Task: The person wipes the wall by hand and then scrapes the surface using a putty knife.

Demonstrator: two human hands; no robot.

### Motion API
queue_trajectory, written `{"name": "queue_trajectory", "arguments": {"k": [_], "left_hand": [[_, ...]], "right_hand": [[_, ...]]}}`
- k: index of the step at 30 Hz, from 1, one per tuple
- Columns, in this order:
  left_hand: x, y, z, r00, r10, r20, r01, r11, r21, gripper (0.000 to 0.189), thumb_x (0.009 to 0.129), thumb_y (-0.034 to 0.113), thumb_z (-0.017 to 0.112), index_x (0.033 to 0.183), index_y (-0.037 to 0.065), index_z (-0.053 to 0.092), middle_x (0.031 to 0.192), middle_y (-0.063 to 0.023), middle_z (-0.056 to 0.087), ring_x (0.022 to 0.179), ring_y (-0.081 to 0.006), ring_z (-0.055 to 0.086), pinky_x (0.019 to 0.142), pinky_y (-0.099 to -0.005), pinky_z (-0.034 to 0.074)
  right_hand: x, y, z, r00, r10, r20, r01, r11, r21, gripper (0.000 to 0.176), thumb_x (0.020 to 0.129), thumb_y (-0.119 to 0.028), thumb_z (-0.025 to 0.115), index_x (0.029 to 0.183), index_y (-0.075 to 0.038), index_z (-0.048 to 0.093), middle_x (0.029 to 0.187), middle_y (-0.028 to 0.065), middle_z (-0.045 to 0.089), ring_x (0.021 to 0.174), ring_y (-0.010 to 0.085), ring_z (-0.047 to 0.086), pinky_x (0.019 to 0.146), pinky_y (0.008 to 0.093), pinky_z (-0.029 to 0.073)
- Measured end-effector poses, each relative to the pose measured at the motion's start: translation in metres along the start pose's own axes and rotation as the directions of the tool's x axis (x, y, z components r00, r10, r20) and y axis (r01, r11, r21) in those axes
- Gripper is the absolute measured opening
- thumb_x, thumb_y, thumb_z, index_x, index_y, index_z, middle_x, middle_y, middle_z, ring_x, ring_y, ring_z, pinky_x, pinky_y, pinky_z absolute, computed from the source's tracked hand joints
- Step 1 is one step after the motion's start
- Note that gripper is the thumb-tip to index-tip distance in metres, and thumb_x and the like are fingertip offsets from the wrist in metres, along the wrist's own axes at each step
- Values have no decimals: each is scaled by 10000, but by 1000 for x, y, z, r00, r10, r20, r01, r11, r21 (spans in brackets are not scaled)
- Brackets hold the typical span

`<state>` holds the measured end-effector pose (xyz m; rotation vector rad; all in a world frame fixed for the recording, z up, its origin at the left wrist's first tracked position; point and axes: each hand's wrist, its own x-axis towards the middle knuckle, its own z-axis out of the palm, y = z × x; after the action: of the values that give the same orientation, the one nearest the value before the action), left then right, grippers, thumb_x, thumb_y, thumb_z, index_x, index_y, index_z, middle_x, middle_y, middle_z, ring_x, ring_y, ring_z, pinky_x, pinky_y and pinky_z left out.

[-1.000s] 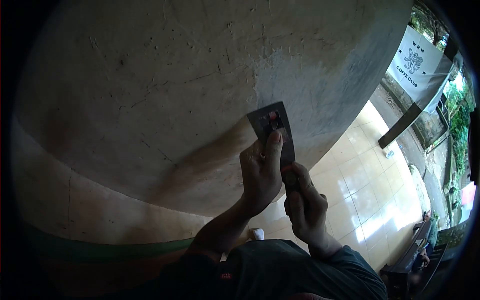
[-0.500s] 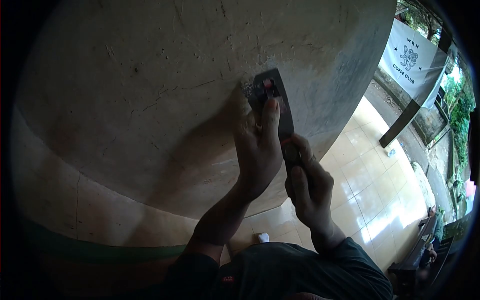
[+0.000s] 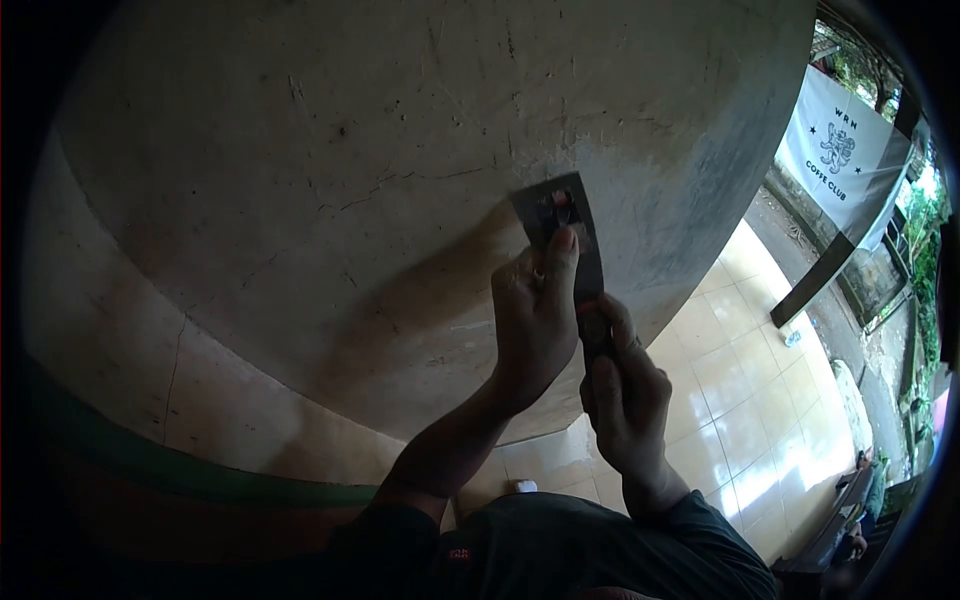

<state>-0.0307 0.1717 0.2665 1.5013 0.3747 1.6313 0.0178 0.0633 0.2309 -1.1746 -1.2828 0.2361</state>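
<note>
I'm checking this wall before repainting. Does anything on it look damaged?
Yes. A thin jagged crack runs across the wall just left of the scraper blade, with finer hairline cracks and small pits above it. To the right of the blade the surface is patchy grey.

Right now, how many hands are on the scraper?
2. The left hand presses its fingers on the blade of the scraper, flat against the wall. The right hand grips the handle just below.

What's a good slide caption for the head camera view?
Left hand presses a scraper against a cracked wall while the right hand grips its handle.
</note>
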Motion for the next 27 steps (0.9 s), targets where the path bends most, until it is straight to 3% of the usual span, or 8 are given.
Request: {"name": "queue_trajectory", "arguments": {"k": [1,10,12,15,18,21,24,27], "left_hand": [[-6,2,-1,991,-134,-11,133,990,-42,368,994,238,467,734,-5,562,606,8,519,533,-26,441,467,-227,322],[10,17,10,989,-81,120,104,975,-194,405,976,279,510,662,24,513,517,10,455,487,-31,391,436,-247,275],[-30,-5,6,971,-204,129,224,959,-174,429,977,323,503,663,32,512,524,8,450,498,-33,380,438,-254,281],[-98,-49,-7,826,-532,185,560,813,-162,470,985,381,463,663,42,518,521,6,455,480,-43,402,432,-252,304],[-150,-86,-31,658,-702,272,732,682,-12,504,985,401,447,634,46,515,503,-3,450,455,-69,442,427,-263,336],[-177,-108,-61,417,-820,393,782,544,305,525,984,391,447,601,35,500,486,-18,443,443,-103,481,425,-280,361],[-196,-113,-72,500,-812,299,735,581,348,519,994,333,434,573,33,471,476,-20,421,432,-108,437,431,-296,347],[-215,-107,-73,733,-656,180,633,754,176,454,1009,237,400,603,36,436,497,-9,388,465,-104,344,462,-298,303]], "right_hand": [[-2,3,3,999,33,14,-33,999,16,467,985,-224,434,1366,43,386,769,64,592,493,50,505,468,185,373],[14,-14,-17,997,-67,-24,69,992,110,487,974,-236,443,1376,32,383,786,65,600,446,34,438,440,172,331],[-20,-6,-24,990,131,45,-136,980,144,419,961,-98,412,1368,2,396,800,90,618,535,63,497,500,206,396],[-63,7,-30,908,415,61,-387,885,-260,429,909,-18,466,1337,-4,440,930,198,669,630,153,619,571,289,484],[-90,20,-37,867,490,97,-390,785,-482,447,888,-46,517,1331,-87,474,919,236,663,730,340,674,608,384,518],[-104,24,-43,764,633,122,-404,617,-675,424,887,-73,506,1312,-83,497,970,205,669,722,299,682,631,376,512],[-117,25,-42,725,682,95,-410,538,-737,429,882,-156,553,1308,-172,506,763,179,662,696,365,651,603,463,504],[-133,24,-32,659,740,137,-434,522,-734,428,887,-167,539,1313,-172,501,783,181,666,693,361,651,616,464,504]]}}
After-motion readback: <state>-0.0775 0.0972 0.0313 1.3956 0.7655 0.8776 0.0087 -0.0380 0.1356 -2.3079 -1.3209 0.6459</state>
